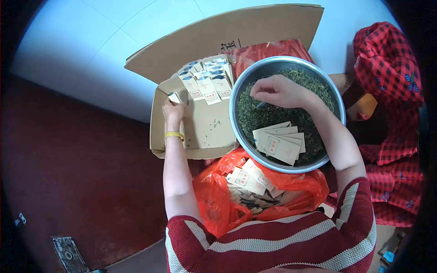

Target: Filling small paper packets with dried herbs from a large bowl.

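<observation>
My left hand (174, 111) is at the left side of a shallow cardboard tray (201, 136), its fingers around a small upright paper packet (174, 97). Over a round metal basin (288, 60) of dried green leaves (297, 76), probably tea, hangs my right hand (278, 90) with its fingers curled together. Just below its thumb shows a small dark bluish object (261, 104); I cannot tell whether the hand holds it. Several flat paper packets (280, 145) lie fanned on the leaves. Filled-looking packets (205, 82) with dark tops stand in rows at the tray's far end.
A red plastic bag (211, 194) full of paper packets (252, 177) lies against my body. Behind the tray rises a cardboard flap (211, 37). Red checked cloth (389, 85) is heaped at the right. A phone-like object (70, 254) lies at lower left.
</observation>
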{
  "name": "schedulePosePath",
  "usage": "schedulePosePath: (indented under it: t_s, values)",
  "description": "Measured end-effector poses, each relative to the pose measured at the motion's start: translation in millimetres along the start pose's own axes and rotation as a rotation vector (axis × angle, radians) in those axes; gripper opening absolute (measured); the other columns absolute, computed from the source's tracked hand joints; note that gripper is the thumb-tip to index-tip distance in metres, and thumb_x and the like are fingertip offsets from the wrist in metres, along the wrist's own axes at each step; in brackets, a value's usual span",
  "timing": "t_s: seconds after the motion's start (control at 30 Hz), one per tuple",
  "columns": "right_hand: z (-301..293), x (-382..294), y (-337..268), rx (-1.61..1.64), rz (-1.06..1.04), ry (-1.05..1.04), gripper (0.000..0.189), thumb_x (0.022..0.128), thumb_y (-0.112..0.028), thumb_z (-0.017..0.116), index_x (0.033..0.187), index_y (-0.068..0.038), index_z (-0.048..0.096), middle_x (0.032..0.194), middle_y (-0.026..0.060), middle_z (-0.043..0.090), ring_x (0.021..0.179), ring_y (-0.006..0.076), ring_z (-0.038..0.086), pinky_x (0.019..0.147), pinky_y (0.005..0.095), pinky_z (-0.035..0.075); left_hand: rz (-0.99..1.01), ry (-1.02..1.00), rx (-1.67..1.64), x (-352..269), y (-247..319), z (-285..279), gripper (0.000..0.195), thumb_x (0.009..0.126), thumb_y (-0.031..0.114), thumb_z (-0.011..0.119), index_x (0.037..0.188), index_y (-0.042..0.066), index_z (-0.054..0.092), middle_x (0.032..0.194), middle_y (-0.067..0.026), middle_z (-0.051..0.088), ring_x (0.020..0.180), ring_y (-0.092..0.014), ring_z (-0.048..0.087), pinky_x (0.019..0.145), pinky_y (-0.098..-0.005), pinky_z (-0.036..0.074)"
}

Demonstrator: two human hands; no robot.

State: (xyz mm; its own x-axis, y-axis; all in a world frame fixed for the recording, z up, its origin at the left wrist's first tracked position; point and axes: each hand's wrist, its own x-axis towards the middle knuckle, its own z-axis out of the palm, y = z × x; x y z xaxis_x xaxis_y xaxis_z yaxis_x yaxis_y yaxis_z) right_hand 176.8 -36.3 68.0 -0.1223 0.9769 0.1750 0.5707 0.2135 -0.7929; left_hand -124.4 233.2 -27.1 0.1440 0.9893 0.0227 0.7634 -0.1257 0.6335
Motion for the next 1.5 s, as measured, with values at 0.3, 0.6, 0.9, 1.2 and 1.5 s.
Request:
schedulePosePath:
  t_s: [0.3,0.6,0.9,1.2,1.5]
  values:
    - [4,-4,-2,-0.020,0.052,-0.026,0.019,0.094,-0.014,0.063,0.106,-0.001,0.068,0.094,0.0093,0.072,0.088,0.0170,0.067,0.080,0.0308,0.052,0.091,0.237,-0.176,70,28,27,0.045,0.080,0.034,0.080,0.104,-0.001,0.067,0.105,-0.0201,0.072,0.101,-0.032,0.069,0.088,-0.0412,0.053]
    - [0,2,0,-0.031,0.102,-0.086,0.020,0.095,-0.015,0.063,0.109,-0.001,0.068,0.097,0.0101,0.072,0.090,0.0195,0.068,0.082,0.0315,0.052,-0.006,-0.023,-0.818,84,4,42,0.029,0.104,0.023,0.050,0.117,0.003,0.066,0.088,0.0009,0.067,0.074,-0.008,0.058,0.063,-0.0264,0.047]
    - [6,-4,1,-0.014,0.105,-0.033,0.022,0.093,-0.017,0.062,0.106,-0.001,0.069,0.096,0.0135,0.072,0.089,0.0247,0.069,0.082,0.0358,0.053,-0.076,-0.072,-0.684,84,-18,34,0.031,0.102,0.018,0.051,0.129,0.004,0.058,0.107,-0.0072,0.067,0.090,-0.015,0.064,0.071,-0.0297,0.052]
    - [-4,-2,-1,-0.120,0.237,-0.308,0.018,0.088,-0.021,0.063,0.094,-0.006,0.070,0.080,0.0096,0.070,0.075,0.0241,0.067,0.069,0.0373,0.051,0.341,-0.205,-0.629,-22,73,-34,0.017,0.099,0.018,0.061,0.106,0.005,0.069,0.094,-0.0028,0.069,0.081,-0.009,0.062,0.076,-0.0241,0.049]
    - [2,-4,21,-0.569,0.190,0.072,0.018,0.084,-0.021,0.064,0.099,-0.015,0.071,0.092,0.0091,0.069,0.090,0.0283,0.067,0.078,0.0437,0.053,1.080,-0.544,0.053,-231,163,29,0.017,0.090,0.010,0.066,0.105,0.002,0.069,0.092,-0.0180,0.066,0.087,-0.036,0.065,0.078,-0.0411,0.052]
